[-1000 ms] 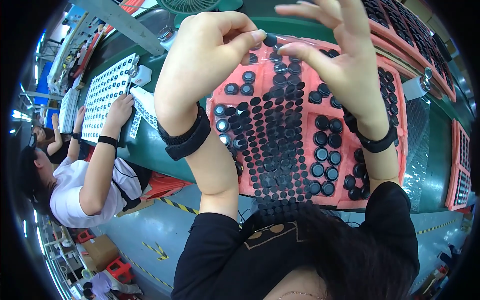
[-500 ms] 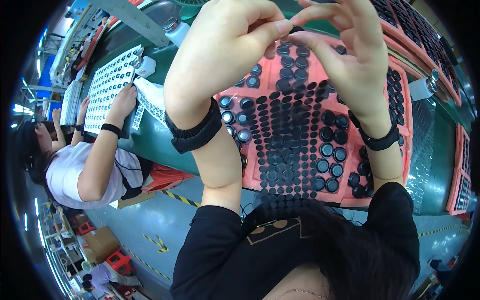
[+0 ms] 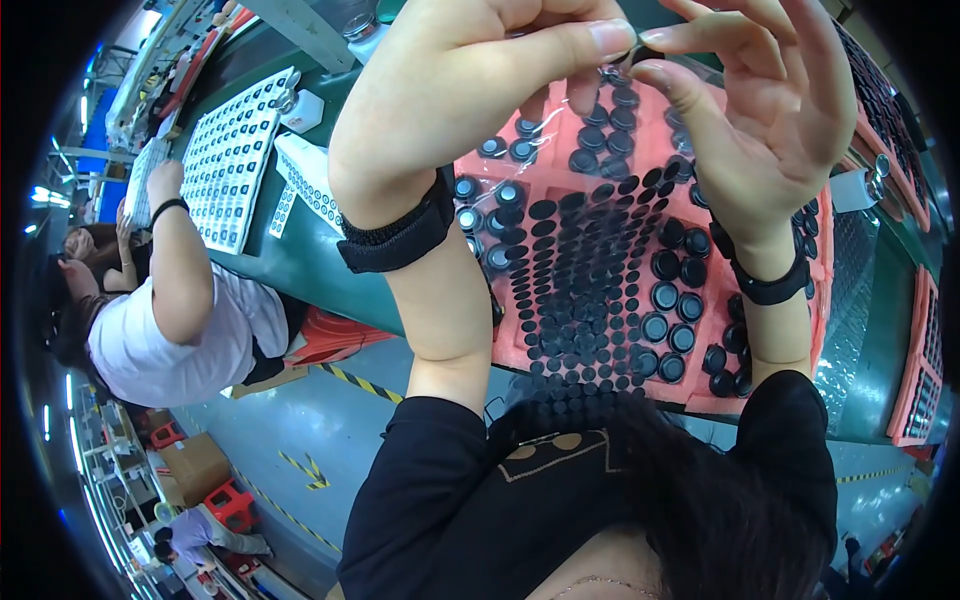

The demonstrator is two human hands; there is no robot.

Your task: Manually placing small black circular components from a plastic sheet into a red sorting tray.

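Note:
At the top middle, my left hand [image 3: 530,60] pinches the upper end of a clear sheet covered with rows of black round stickers [image 3: 590,250]. The sheet hangs down toward my body. My right hand [image 3: 765,120] has its thumb and forefinger closed on a small black round piece [image 3: 648,56], apparently a sticker, right beside my left fingertips; its other fingers are spread. Beneath the sheet, a pink foam tray [image 3: 480,345] holds black round parts in groups, such as those with pale grey centres [image 3: 655,327]. The sheet and my hands cover part of the tray.
To the left, a co-worker [image 3: 180,330] sits by a white panel [image 3: 225,165] with rows of dark parts. White bottles [image 3: 300,110] [image 3: 855,190] stand on the green table [image 3: 350,300]. More pink trays [image 3: 915,360] lie at right, beside bubble wrap [image 3: 845,340].
Both my hands have shifted a little to the right in the picture, still pinching close together, and the tray appears shifted too. The co-worker's hand has left the panel's near edge.

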